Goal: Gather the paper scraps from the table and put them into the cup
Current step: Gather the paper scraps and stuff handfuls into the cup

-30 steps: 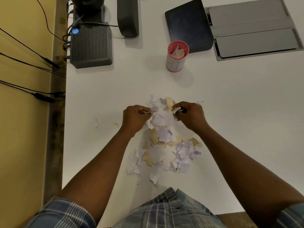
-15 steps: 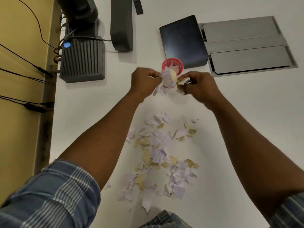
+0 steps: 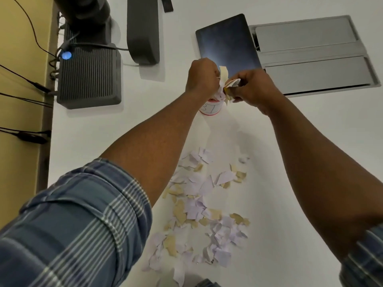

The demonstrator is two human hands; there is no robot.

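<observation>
A small white cup (image 3: 211,107) with a red rim stands on the white table (image 3: 103,131), mostly hidden under my hands. My left hand (image 3: 201,76) and my right hand (image 3: 251,87) are held together directly over its mouth, both closed on a bunch of white and tan paper scraps (image 3: 223,83) that sticks up and hangs down between them. A wide scatter of loose scraps (image 3: 199,208), pale lilac-white and tan, lies on the table nearer to me, between my forearms.
A dark tablet (image 3: 226,42) lies just behind the cup, beside a grey metal hatch (image 3: 315,56) set in the table. A ribbed grey box (image 3: 89,77) with a blue light and cables sits at the left, with a dark stand (image 3: 143,30) behind.
Both hands lifted a bunch of scraps from the pile, carried it away from me and now hold it right over the cup. The cup's mouth is now covered by them.
</observation>
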